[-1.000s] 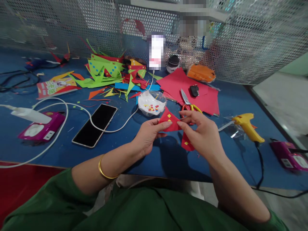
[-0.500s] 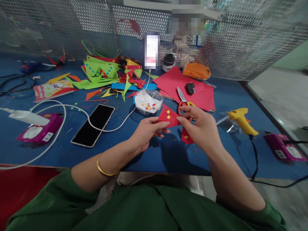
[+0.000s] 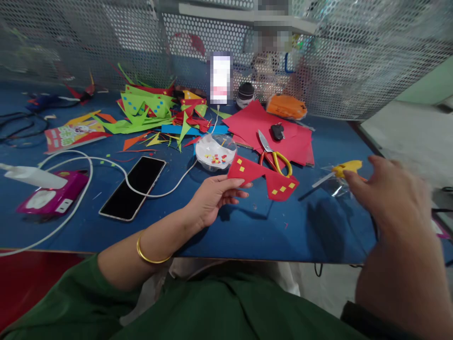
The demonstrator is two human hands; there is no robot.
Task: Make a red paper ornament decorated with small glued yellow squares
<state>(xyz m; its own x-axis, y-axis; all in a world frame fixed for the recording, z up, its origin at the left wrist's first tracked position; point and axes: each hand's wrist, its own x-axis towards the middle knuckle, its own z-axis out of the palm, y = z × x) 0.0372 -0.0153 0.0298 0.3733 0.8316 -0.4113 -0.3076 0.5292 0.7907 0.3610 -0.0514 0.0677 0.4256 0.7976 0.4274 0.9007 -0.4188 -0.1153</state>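
Note:
My left hand (image 3: 216, 196) pinches the left end of a red paper cutout (image 3: 260, 175), thumb on top and fingers below. The cutout is narrow in the middle, wide at both ends, and carries small yellow squares. It is held above the blue table. My right hand (image 3: 392, 193), a little blurred, is over the yellow glue gun (image 3: 347, 168), thumb and fingers apart. It hides the gun's handle, and I see no firm grip on it. Scissors (image 3: 276, 156) with red and yellow handles lie just behind the cutout.
A clear bowl (image 3: 216, 165) holds small paper pieces. Red sheets (image 3: 258, 120) lie behind the scissors, green cutouts (image 3: 145, 106) at back left. A black phone (image 3: 133, 189), a white cable (image 3: 173, 191) and a purple power socket (image 3: 53, 191) are at left. A mesh panel (image 3: 141, 42) stands behind.
My right hand has let go of the red cutout and moved right to the glue gun. The left hand keeps the cutout, whose right end now shows fully.

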